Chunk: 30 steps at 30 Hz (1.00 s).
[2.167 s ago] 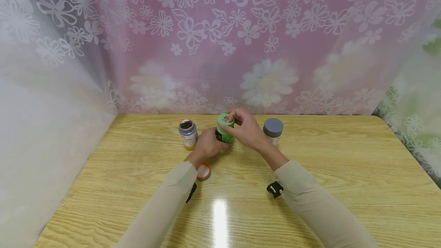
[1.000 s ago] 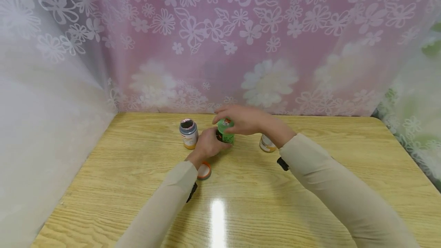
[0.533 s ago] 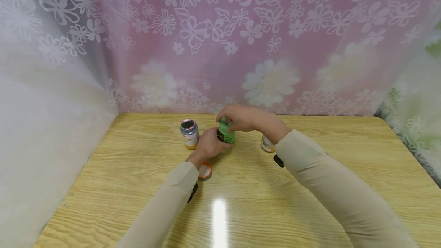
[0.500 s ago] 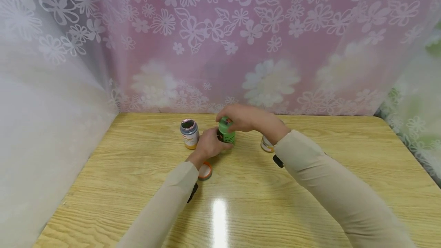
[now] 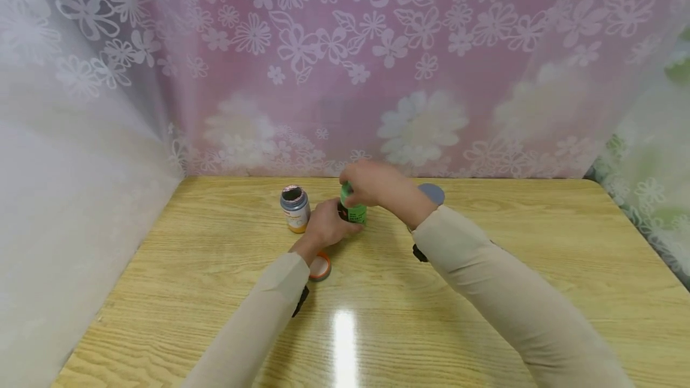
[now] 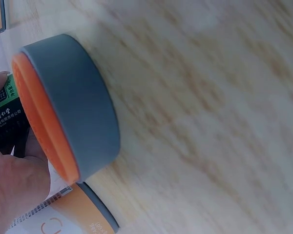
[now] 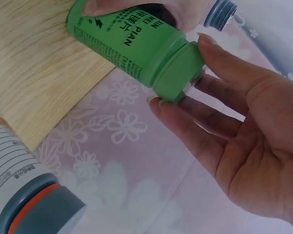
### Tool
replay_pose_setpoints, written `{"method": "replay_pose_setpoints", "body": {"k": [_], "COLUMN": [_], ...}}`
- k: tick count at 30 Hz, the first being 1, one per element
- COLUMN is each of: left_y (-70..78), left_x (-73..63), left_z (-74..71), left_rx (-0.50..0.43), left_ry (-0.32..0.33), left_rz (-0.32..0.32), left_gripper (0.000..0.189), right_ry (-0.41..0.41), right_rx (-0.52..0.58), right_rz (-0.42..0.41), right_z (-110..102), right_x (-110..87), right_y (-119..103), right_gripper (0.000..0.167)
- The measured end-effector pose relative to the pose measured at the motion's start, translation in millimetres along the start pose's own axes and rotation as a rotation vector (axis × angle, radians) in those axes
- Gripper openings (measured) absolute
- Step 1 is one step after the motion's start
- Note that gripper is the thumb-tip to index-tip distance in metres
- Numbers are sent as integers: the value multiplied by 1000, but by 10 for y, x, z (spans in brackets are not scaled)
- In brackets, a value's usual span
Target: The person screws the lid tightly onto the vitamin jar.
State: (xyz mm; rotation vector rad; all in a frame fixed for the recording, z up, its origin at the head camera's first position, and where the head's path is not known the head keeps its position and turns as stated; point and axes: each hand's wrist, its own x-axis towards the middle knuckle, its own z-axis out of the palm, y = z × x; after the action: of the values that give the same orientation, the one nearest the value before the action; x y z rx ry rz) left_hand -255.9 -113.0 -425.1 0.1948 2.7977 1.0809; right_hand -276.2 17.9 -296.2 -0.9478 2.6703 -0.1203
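Note:
My left hand (image 5: pixel 325 224) grips the body of a green bottle (image 5: pixel 357 213) standing on the table; its dark label (image 6: pixel 7 117) shows at the edge of the left wrist view. Over the bottle's top, my right hand (image 5: pixel 371 184) holds the green cap (image 7: pixel 178 73) between thumb and fingers, and the cap sits on the neck. Left of it stands a white and orange bottle (image 5: pixel 296 215) with no lid and torn foil round its mouth. A loose grey lid with an orange inside (image 6: pixel 78 107) lies near my left wrist.
A second white bottle with a grey cap (image 7: pixel 24 170) stands to the right, partly hidden behind my right forearm in the head view. The wooden table (image 5: pixel 215 292) ends at a pink flowered curtain (image 5: pixel 334 106) at the back.
My right hand swung round with raised fingers, then came down over the green cap and turned, its wrist shifting left. My left hand kept its grip and the other things stayed in place.

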Motion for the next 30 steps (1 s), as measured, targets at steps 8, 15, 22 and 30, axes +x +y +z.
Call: {"method": "replay_pose_setpoints", "body": {"k": [8, 15, 22, 30], "left_y": [-20, -6, -17, -19], "left_x": [13, 6, 11, 12], "left_z": [7, 2, 13, 14], "left_rx": [0, 7, -8, -26], "left_ry": [0, -1, -4, 23], "left_rz": [16, 20, 26, -2], "left_gripper": [56, 55, 54, 63], "right_ry": [-77, -79, -34, 103], "right_rx": [17, 2, -28, -99], "right_rz": [-86, -177, -5, 144], "right_z": [-48, -72, -29, 71], "right_x": [23, 8, 28, 50], "right_y": [57, 107, -2, -62], "right_gripper": [45, 42, 24, 41]}}
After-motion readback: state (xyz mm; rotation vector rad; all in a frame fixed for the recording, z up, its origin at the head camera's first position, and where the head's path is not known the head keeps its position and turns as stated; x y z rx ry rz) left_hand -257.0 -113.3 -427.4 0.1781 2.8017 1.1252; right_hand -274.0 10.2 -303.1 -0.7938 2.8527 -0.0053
